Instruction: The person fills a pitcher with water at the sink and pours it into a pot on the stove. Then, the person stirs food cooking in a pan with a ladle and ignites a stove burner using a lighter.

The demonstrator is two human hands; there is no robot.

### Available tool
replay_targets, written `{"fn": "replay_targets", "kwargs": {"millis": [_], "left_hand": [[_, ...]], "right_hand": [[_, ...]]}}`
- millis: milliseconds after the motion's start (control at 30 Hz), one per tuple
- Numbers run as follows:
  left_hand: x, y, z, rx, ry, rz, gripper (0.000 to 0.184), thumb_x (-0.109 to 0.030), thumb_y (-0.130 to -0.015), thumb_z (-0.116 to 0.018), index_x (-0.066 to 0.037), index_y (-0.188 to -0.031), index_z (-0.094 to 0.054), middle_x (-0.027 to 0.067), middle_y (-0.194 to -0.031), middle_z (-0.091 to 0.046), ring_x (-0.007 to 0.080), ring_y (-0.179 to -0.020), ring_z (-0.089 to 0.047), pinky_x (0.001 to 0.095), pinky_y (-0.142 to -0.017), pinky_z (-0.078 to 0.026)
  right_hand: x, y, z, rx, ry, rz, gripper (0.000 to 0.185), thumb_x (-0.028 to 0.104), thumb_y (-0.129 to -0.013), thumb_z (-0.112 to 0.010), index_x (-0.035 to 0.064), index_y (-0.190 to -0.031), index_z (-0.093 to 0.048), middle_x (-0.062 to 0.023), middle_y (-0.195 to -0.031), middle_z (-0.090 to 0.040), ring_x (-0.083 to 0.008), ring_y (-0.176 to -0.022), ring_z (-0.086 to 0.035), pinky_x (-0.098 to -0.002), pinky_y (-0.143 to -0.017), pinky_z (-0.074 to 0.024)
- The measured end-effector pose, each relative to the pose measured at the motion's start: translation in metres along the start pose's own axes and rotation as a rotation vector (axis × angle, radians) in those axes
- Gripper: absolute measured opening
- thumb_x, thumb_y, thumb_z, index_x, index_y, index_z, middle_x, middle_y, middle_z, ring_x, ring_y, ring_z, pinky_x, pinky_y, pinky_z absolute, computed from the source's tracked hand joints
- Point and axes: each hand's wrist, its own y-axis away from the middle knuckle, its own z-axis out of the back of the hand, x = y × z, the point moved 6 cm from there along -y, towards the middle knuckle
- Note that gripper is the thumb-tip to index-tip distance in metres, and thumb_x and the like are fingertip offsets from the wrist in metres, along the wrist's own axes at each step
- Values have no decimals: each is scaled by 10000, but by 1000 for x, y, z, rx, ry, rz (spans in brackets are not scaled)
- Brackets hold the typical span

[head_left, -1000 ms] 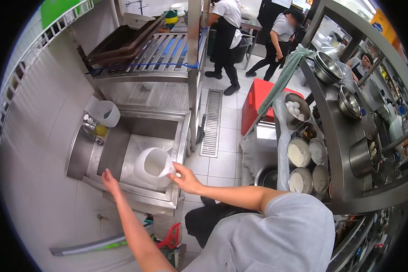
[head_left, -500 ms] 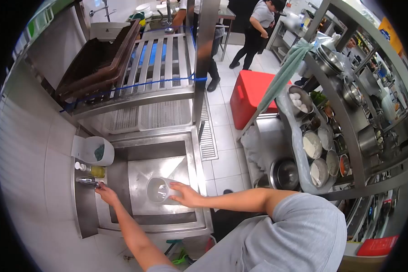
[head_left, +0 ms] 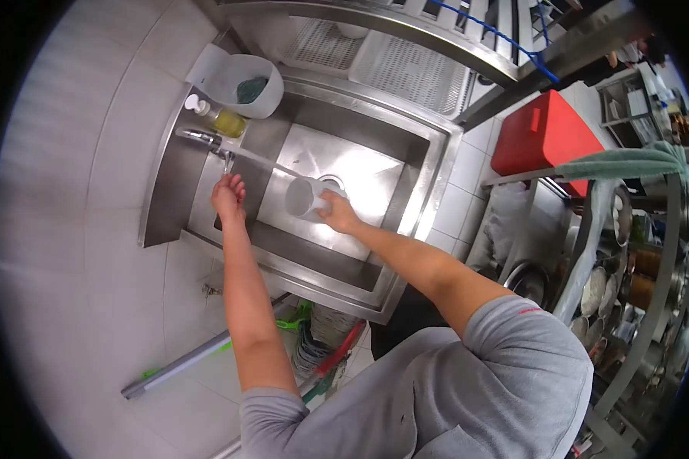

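A chrome tap (head_left: 200,138) on the sink's left ledge sends a stream of water toward a white plastic container (head_left: 300,197). My right hand (head_left: 335,213) grips this container from its right side and holds it tilted over the sink basin (head_left: 314,149), mouth toward the tap. At the tap's lever (head_left: 228,159), my left hand (head_left: 229,197) has its fingers curled, the fingertips against the lever's end. A soap bottle (head_left: 226,121) with a white pump and yellow-green liquid stands behind the tap. Beyond it is a white tub (head_left: 262,90) with a green scouring pad inside.
White perforated crates (head_left: 409,73) sit behind the sink under a slatted metal rack (head_left: 467,30). A red box (head_left: 543,138) stands on the floor to the right, near shelving (head_left: 658,283) with bowls. Below the sink are a mop (head_left: 310,352) and a grey pole (head_left: 176,366).
The view has turned and moved closer to the sink. Water now runs visibly from the tap toward the container. The right hand keeps its grip; the left stays at the tap.
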Motion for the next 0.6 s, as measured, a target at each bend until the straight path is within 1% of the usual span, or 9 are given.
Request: {"fn": "replay_targets", "kwargs": {"millis": [100,200,300,333,400,467,533,567,600], "left_hand": [[-4,1,0,38,-146,-23,238,-235,-935,-577,-66,-1095,-630,54,-933,-691,112,-707,-618,219,-592,-476],[2,-12,7,100,-146,-69,234,-247,-929,-591,-66,-1071,-639,57,-945,-693,113,-712,-617,218,-582,-468],[21,-27,10,182,-61,-30,314,-287,-959,-553,-53,-1165,-592,106,-1036,-682,129,-744,-614,223,-605,-470],[22,-26,8,183,-71,-42,337,-318,-974,-514,-52,-1166,-593,105,-1063,-675,130,-771,-612,224,-622,-472],[21,-20,7,123,-83,-28,373,-368,-977,-492,-65,-1170,-594,72,-1031,-673,107,-749,-581,216,-610,-449],[22,-20,5,146,-108,-27,394,-416,-974,-485,-73,-1132,-598,61,-1001,-670,99,-738,-571,212,-588,-436],[23,-16,4,144,-105,-29,410,-441,-971,-483,-74,-1114,-597,58,-987,-668,103,-737,-575,211,-583,-436],[25,-13,4,131,-96,-27,417,-450,-969,-485,-74,-1109,-597,57,-981,-666,106,-736,-577,210,-582,-437],[35,-16,5,157,-76,-17,429,-460,-966,-490,-73,-1117,-595,58,-981,-665,112,-743,-580,212,-585,-440]], "right_hand": [[-19,-10,-15,-31,-26,8,479,176,-830,-679,-31,-1240,-543,-220,-1352,-501,-371,-1267,-461,-376,-1081,-360],[-35,-10,-12,-185,-72,-40,511,226,-840,-666,-49,-1247,-524,-269,-1259,-552,-412,-1188,-517,-421,-1036,-395],[-55,-10,-28,-134,54,6,580,262,-857,-660,-52,-1305,-465,-268,-1370,-460,-389,-1267,-460,-417,-1092,-343],[-63,-13,-34,-186,29,55,593,283,-851,-663,-50,-1301,-469,-261,-1367,-467,-392,-1250,-476,-422,-1076,-365],[-52,-14,-27,-39,105,-95,590,380,-878,-634,-12,-1293,-484,-256,-1356,-475,-412,-1200,-505,-452,-1028,-396],[-51,-18,-26,68,129,-173,611,462,-854,-635,8,-1244,-515,-253,-1224,-564,-423,-1054,-584,-476,-903,-477],[-46,-18,-22,131,146,-207,631,514,-852,-614,13,-1230,-545,-249,-1197,-585,-414,-1077,-580,-476,-918,-469],[-52,-23,-28,112,173,-158,651,541,-838,-616,16,-1221,-568,-245,-1184,-596,-414,-1092,-574,-476,-931,-463],[-66,-27,-38,-29,162,-111,595,537,-780,-676,37,-1099,-632,-213,-1084,-644,-402,-989,-621,-475,-889,-483]]}}
